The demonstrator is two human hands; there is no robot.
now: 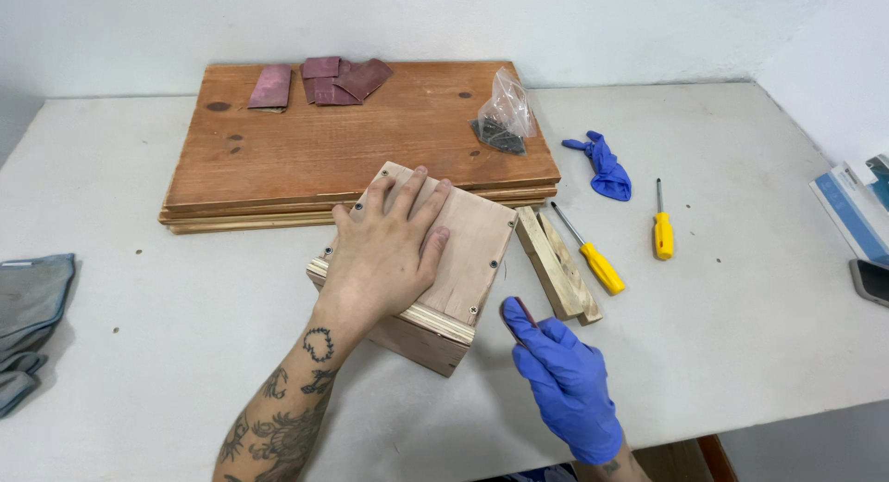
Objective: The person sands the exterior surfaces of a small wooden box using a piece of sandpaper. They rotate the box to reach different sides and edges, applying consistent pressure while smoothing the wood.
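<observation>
The wooden box (421, 269) stands near the middle of the white table (741, 287), its plywood panel uppermost and fastened with dark screws at the corners and along the far-left edge; assembly appears complete as far as this face shows. Judged from the tools in hand, the work is at the sanding stage, and the near-right side of the box shows no clear sign of being smoothed yet. The left hand (389, 255), bare, lies flat and spread on the panel, pressing the box down. The right hand (565, 380), in a blue glove, is closed around a small piece of reddish sandpaper (517, 313), held just right of the box's near corner and apart from it. Further sandpaper pieces (319, 82) lie on the far wooden board (278, 149). Two yellow-handled screwdrivers (602, 267) and a spare blue glove (607, 170) rest to the right.
</observation>
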